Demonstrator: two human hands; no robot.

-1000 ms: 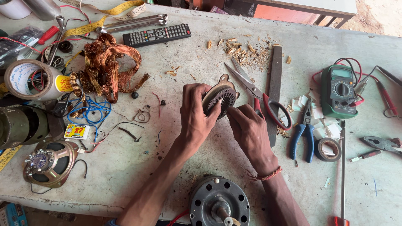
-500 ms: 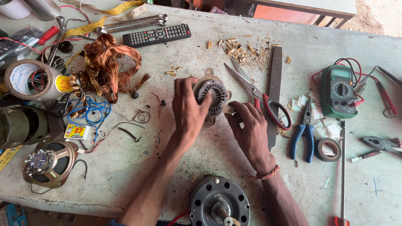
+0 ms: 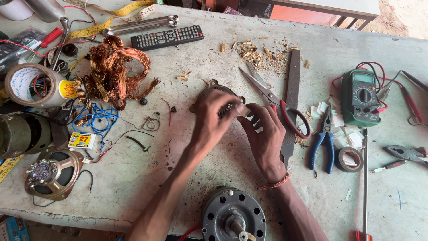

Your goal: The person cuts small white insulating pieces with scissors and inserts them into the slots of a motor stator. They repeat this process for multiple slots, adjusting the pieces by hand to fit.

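My left hand lies over a round metal motor stator on the worktable, gripping it so that only its far rim and mounting ears show. My right hand sits just right of it, fingertips pinching a small pale piece at the stator's edge. Red-handled scissors lie right beside my right hand.
A motor housing sits near the front edge. Copper wire tangle, tape roll, speaker, remote lie left and back. A flat file, blue pliers, multimeter, black tape lie right.
The stator has gone from tilted up with its windings showing to lying under my left hand. My right hand has closed in on its right edge.
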